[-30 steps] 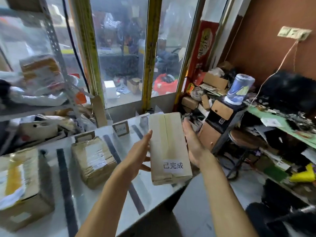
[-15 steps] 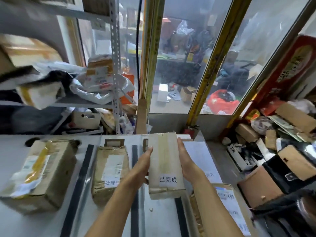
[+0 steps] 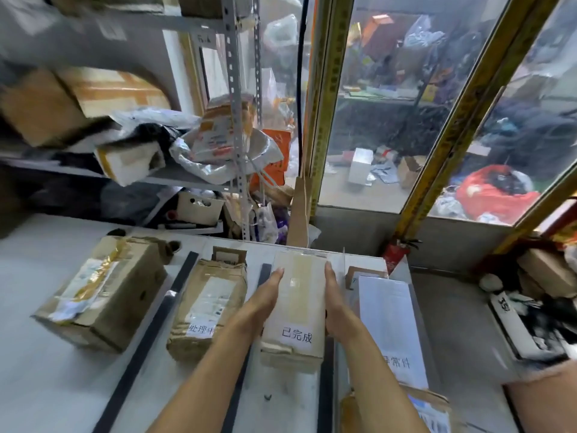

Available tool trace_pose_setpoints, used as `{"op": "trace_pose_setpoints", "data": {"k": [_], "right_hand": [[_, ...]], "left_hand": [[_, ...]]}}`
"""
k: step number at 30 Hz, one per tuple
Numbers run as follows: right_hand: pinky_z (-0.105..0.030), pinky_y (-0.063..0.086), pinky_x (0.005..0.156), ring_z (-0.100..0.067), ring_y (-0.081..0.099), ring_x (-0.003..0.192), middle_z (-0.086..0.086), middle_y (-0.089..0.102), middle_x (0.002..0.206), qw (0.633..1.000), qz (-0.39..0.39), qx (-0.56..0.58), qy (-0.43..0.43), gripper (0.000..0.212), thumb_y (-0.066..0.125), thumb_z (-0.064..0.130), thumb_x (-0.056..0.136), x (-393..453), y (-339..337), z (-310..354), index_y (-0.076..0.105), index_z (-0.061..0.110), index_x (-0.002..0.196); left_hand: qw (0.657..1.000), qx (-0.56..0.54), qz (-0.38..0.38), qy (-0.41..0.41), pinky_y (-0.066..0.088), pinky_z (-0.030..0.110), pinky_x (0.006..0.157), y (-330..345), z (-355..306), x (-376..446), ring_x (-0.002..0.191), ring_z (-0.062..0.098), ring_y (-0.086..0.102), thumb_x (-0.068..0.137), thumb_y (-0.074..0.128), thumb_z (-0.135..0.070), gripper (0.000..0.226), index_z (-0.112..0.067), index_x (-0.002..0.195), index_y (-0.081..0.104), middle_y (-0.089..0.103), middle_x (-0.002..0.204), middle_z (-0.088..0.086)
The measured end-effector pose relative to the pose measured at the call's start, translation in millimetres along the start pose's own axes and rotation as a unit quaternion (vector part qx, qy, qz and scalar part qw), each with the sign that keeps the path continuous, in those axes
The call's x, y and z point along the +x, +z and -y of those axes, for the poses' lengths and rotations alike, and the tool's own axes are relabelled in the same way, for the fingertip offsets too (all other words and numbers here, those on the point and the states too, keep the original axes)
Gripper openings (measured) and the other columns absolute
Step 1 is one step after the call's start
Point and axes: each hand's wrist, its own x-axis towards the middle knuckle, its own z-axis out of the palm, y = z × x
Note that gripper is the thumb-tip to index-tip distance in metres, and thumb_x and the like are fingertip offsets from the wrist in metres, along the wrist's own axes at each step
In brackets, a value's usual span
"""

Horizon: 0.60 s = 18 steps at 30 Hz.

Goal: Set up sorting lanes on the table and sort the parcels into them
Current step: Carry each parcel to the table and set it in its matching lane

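With straight fingers still pressing its sides, we've brought the labelled parcel down into its lane.

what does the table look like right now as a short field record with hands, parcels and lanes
held parcel: tall brown box with a white label, between both hands
left hand: flat against the box's left side, fingers straight
right hand: flat against its right side
lanes: dark strips running along the white table
far-left lane: large taped box
next lane: crumpled brown parcel with a label
right lane: white parcel lying flat
lane signs: small card tags at the far edge
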Motion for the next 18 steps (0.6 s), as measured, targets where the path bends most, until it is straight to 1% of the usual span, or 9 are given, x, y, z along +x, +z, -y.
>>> {"op": "trace_pose_setpoints", "data": {"k": [3, 5, 7, 10, 12, 13, 14, 16, 18], "right_hand": [[-0.051, 0.053, 0.105, -0.03, 0.071, 0.111, -0.009, 0.075, 0.118, 1.0, -0.002, 0.015, 0.015, 0.071, 0.027, 0.076, 0.096, 7, -7, -4, 0.065, 0.027, 0.129], [-0.052, 0.051, 0.107, -0.031, 0.069, 0.114, -0.01, 0.075, 0.119, 1.0, -0.013, 0.01, 0.024, 0.072, 0.024, 0.075, 0.097, 10, -9, -10, 0.068, 0.026, 0.127], [-0.057, 0.046, 0.111, -0.034, 0.062, 0.126, -0.007, 0.069, 0.131, 1.0, -0.018, 0.0, 0.018, 0.073, 0.026, 0.081, 0.094, 30, -14, -28, 0.064, 0.031, 0.132], [-0.065, 0.03, 0.118, -0.031, 0.032, 0.152, 0.005, 0.034, 0.165, 0.998, -0.04, -0.038, -0.01, 0.109, 0.037, 0.107, 0.059, 139, -51, -96, 0.032, 0.051, 0.153], [-0.064, 0.034, 0.116, -0.033, 0.038, 0.148, 0.001, 0.031, 0.166, 1.0, -0.007, -0.014, -0.001, 0.129, 0.038, 0.112, 0.044, 171, -42, -113, 0.025, 0.048, 0.155], [-0.063, 0.035, 0.116, -0.034, 0.04, 0.146, -0.002, 0.033, 0.165, 1.0, 0.006, -0.027, 0.014, 0.134, 0.037, 0.113, 0.041, 140, -28, -95, 0.024, 0.045, 0.156], [-0.063, 0.031, 0.118, -0.036, 0.037, 0.148, -0.005, 0.032, 0.165, 0.997, -0.021, -0.064, 0.024, 0.132, 0.035, 0.111, 0.046, 88, -9, -61, 0.022, 0.042, 0.158], [-0.061, 0.017, 0.124, -0.037, 0.016, 0.155, -0.008, 0.015, 0.17, 0.982, -0.07, -0.177, -0.005, 0.097, 0.031, 0.091, 0.084, 8, 23, -5, 0.01, 0.038, 0.162], [-0.059, 0.01, 0.123, -0.034, 0.001, 0.157, -0.008, 0.002, 0.172, 0.958, -0.101, -0.253, -0.088, 0.072, 0.029, 0.065, 0.103, -24, 47, 22, 0.004, 0.034, 0.163]], "left_hand": [[1.0, 0.026, -0.012, -0.005, 0.056, 0.041, 0.091, 8, 4, 0, 0.094, 0.024, 0.07, 0.103, 0.04, -0.053, 0.043, -0.021, 0.104, 0.069, 0.076, 0.095, 0.007], [0.999, 0.05, -0.002, -0.002, 0.05, 0.043, 0.101, 12, 13, 7, 0.107, 0.023, 0.068, 0.1, 0.036, -0.061, 0.053, -0.023, 0.117, 0.069, 0.074, 0.112, 0.004], [0.998, 0.062, 0.0, 0.004, 0.037, 0.039, 0.113, 15, 19, 12, 0.117, 0.017, 0.059, 0.1, 0.034, -0.061, 0.051, -0.025, 0.116, 0.067, 0.067, 0.12, -0.004], [0.997, 0.081, -0.001, 0.006, 0.03, 0.039, 0.117, 19, 21, 10, 0.127, 0.017, 0.049, 0.104, 0.029, -0.056, 0.047, -0.029, 0.129, 0.059, 0.057, 0.128, -0.006], [0.997, 0.08, -0.008, 0.009, 0.033, 0.045, 0.118, 17, 22, 8, 0.13, 0.019, 0.052, 0.103, 0.03, -0.057, 0.049, -0.03, 0.132, 0.06, 0.061, 0.133, -0.005], [0.997, 0.073, -0.012, 0.014, 0.041, 0.045, 0.112, 14, 23, 8, 0.123, 0.019, 0.058, 0.103, 0.03, -0.057, 0.047, -0.031, 0.125, 0.063, 0.067, 0.126, -0.005], [0.998, 0.067, -0.011, 0.017, 0.049, 0.04, 0.101, 11, 22, 6, 0.112, 0.016, 0.064, 0.104, 0.03, -0.056, 0.045, -0.031, 0.117, 0.066, 0.071, 0.115, -0.005], [0.998, 0.053, -0.018, 0.039, 0.051, 0.027, 0.076, 5, 14, -3, 0.092, 0.01, 0.067, 0.106, 0.029, -0.051, 0.042, -0.028, 0.103, 0.065, 0.07, 0.096, -0.007], [0.997, 0.048, -0.024, 0.063, 0.049, 0.029, 0.082, -7, 5, -18, 0.105, 0.014, 0.063, 0.106, 0.028, -0.051, 0.04, -0.028, 0.107, 0.061, 0.064, 0.105, -0.009]]}}
